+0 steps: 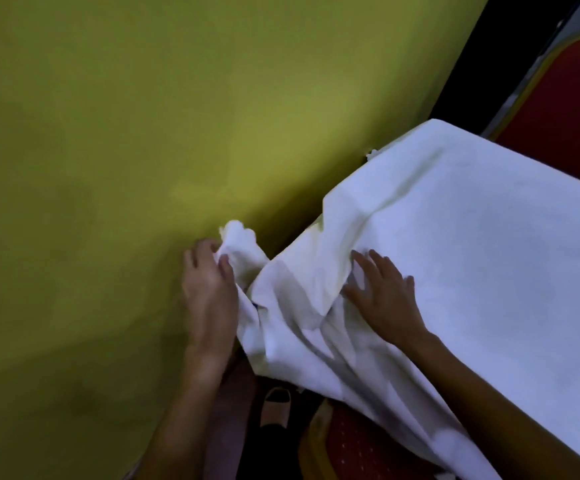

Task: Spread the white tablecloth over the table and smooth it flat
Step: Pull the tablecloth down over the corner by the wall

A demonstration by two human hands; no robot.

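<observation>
White woven cloth [472, 254] is the item under handling; it reads as light, soft and limp, folding and bunching under its own weight, and it should slide fairly easily over the yellow-green table [143, 133], though that is a judgement from its drape. No stiffness is evident, so it will not hold a shape when pushed; it has to be pulled by an edge or corner and then stroked flat. Most of the cloth lies off the table's right edge, draped over something hidden beneath it, with the bulk to the right and a creased, hanging portion running down toward the near side above a red chair [350, 448]. A second red chair [565, 98] stands at the far right. Only a bunched corner reaches the table, at its right edge near the person. The left hand [209, 289] is closed around that bunched corner, thumb over the fabric and fingers curled behind it, resting at the table's right edge. The right hand [382, 292] is open, fingers spread, palm down on the cloth just right of the creases, pressing rather than gripping. The corner held by the left hand appears the proper hold for drawing the cloth across; a second hold along the same edge would likely keep it from twisting. Nearly all the table is uncovered.
</observation>
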